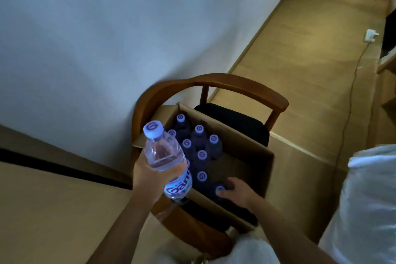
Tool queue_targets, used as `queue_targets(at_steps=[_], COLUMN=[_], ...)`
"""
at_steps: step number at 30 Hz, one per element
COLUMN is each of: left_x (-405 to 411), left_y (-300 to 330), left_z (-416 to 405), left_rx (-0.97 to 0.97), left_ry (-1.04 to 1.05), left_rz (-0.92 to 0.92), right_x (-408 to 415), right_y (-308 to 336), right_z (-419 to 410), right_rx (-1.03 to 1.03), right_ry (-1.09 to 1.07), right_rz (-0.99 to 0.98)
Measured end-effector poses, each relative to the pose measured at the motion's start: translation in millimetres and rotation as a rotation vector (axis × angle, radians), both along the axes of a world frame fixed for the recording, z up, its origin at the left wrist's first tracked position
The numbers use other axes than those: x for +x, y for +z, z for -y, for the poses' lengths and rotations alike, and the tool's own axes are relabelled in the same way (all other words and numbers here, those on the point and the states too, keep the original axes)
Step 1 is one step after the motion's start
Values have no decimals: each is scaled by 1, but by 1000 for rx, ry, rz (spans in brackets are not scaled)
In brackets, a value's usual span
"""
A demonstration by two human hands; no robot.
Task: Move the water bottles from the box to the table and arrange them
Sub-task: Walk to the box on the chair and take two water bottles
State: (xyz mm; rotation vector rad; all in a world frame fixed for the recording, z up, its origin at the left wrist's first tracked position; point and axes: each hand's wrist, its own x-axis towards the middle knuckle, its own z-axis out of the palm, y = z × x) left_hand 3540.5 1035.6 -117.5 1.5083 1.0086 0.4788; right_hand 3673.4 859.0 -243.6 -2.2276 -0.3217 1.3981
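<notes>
The left hand (153, 180) was curled round the middle of a clear water bottle (166, 158), thumb across the front, holding it tilted above the near left corner of the box (252, 156). Its forearm came up from the lower left of the view. The bottle's pale cap (153, 129) bore a swirl mark, and its blue label showed red lettering, partly covered by the hand, of which only "Gan" could be read.

The right hand (234, 192) reached down inside the box, fingers curled over the cap of the nearest bottle (220, 189); whether it actually gripped that bottle could not be told in the dim light. Its forearm entered from the lower right.

Seven more bottles (199, 146) stood upright in the left half of the open cardboard box, each cap carrying the same swirl. The box rested on the black seat of a wooden armchair (225, 83) set against a pale wall (107, 38). A cable (351, 96) ran along the floor (300, 49) beyond. White fabric (368, 199) filled the right edge.
</notes>
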Motion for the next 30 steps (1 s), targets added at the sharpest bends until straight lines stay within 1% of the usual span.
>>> queue_targets(at_steps=[1,3,5,9,11,16,18,20,23,25,28,30], left_x=[-3,-8,-11,-14,-15,-17,-21,-28,-42,-54,-78,-97], left_y=[-2,-4,-5,-13,-20,-30,-32,-30,-23,-19,-10,-4], left_z=[0,2,6,20,27,46,53,57,61,63,68,73], left_rx=[-7,-26,-43,-40,-41,-65,-61,-46,-3,26,75,100], left_ry=[27,75,94,187,228,308,312,307,343,362,402,428], left_rz=[-1,1,7,-44,-78,-107,-115,-110,-89,-64,-30,-19], right_x=[-5,-11,-13,-6,2,21,19,14,9,8,-4,-23], right_y=[-14,-36,-49,-60,-65,-80,-80,-70,-38,-11,31,55], right_z=[-3,-11,-19,-22,-21,-29,-30,-26,-24,-28,-37,-41], right_rx=[5,24,38,44,67,151,217,300,436,547,719,796], right_ry=[-20,-28,-29,-83,-104,-186,-198,-180,-210,-214,-201,-201], right_rz=[-40,-39,28,192,232,181,147,213,441,558,666,650])
